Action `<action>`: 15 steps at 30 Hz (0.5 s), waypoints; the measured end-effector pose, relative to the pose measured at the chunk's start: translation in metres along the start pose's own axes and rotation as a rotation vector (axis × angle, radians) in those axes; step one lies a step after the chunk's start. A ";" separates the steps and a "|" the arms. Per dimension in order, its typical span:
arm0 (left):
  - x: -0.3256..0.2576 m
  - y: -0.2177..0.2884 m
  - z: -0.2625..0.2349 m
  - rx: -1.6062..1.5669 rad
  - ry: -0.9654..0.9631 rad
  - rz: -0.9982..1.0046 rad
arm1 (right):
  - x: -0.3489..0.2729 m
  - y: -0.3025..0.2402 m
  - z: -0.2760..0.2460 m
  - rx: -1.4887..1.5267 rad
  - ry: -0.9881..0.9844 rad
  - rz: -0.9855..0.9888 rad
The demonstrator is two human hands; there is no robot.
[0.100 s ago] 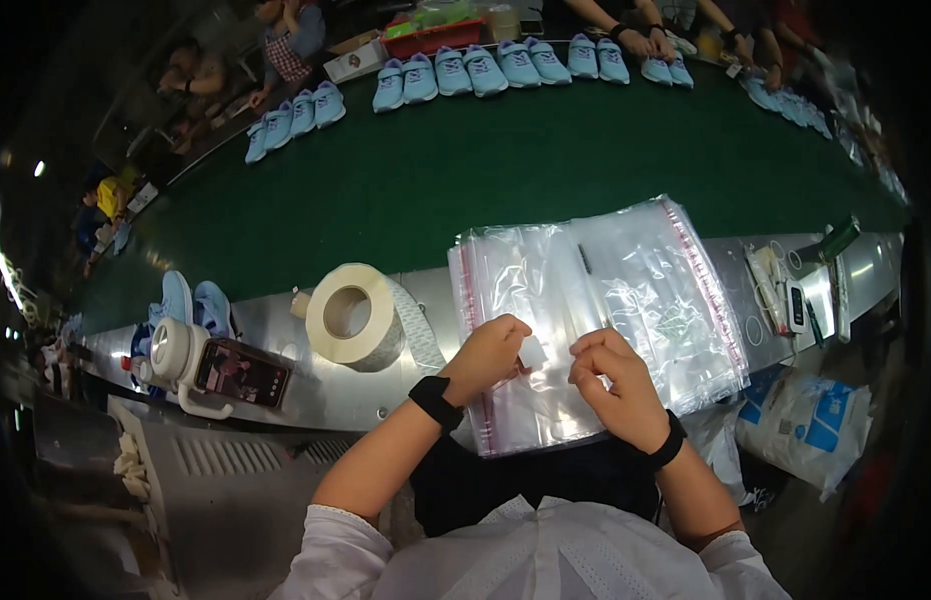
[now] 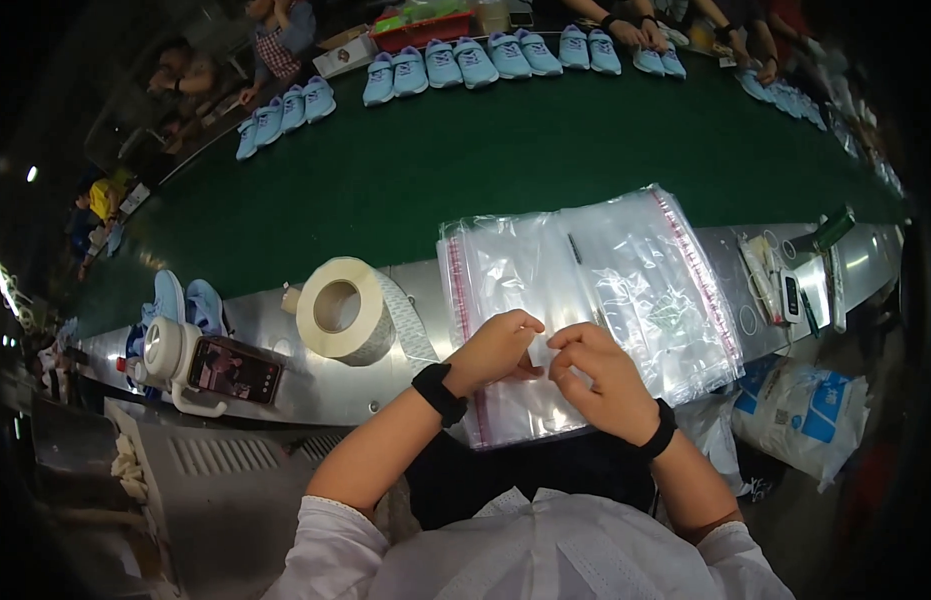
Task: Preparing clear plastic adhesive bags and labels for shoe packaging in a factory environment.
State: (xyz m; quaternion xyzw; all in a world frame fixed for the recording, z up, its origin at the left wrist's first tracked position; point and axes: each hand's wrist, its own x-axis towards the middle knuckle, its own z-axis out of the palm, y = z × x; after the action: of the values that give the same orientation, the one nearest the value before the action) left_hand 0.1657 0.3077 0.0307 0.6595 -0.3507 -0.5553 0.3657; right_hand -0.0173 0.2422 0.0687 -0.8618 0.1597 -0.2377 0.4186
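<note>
My left hand [image 2: 500,350] is closed in a pinch above the left part of a stack of clear plastic bags [image 2: 640,270]. A small white sticker [image 2: 538,352] shows faintly at its fingertips. Close on the other side of the sticker is my right hand [image 2: 603,382], its fingers curled and closed; whether they grip the sticker's edge is hard to make out. The bags lie flat, with reddish strips along their outer sides. Left of them stands a big roll of white labels [image 2: 335,308], its loose strip [image 2: 410,325] running toward my left wrist.
A white tumbler [image 2: 170,350] with a phone [image 2: 235,370] against it stands left, before blue shoes [image 2: 167,298]. Beyond the green belt [image 2: 385,170] are rows of light-blue shoes [image 2: 475,62] and co-workers' hands [image 2: 640,35]. Pens and a small device [image 2: 790,295] lie right, above a plastic sack [image 2: 805,415].
My right hand has moved left, bringing its fingertips close to those of my left hand. The sticker shows less between them. The whole view has shifted slightly.
</note>
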 end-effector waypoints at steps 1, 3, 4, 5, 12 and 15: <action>0.001 -0.003 0.000 -0.197 -0.071 -0.033 | -0.001 -0.002 0.003 -0.061 -0.033 -0.022; -0.001 -0.011 -0.005 -0.537 -0.178 -0.141 | -0.006 -0.008 0.011 -0.122 -0.069 -0.056; -0.012 -0.003 -0.005 -0.537 -0.177 -0.141 | -0.010 -0.010 0.013 -0.144 -0.066 -0.063; -0.026 0.007 -0.005 -0.600 -0.181 -0.193 | -0.012 -0.011 0.015 -0.164 -0.063 -0.073; -0.097 0.002 -0.007 -0.670 -0.075 -0.113 | -0.020 0.014 0.037 -0.456 -0.133 -0.105; -0.123 -0.020 -0.008 -0.602 0.063 0.078 | -0.007 0.006 0.013 -0.128 -0.066 0.193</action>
State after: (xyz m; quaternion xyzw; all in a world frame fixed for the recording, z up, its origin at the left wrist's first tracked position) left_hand 0.1580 0.4255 0.0729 0.5245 -0.1838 -0.5991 0.5764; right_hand -0.0163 0.2507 0.0552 -0.8748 0.2431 -0.1569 0.3887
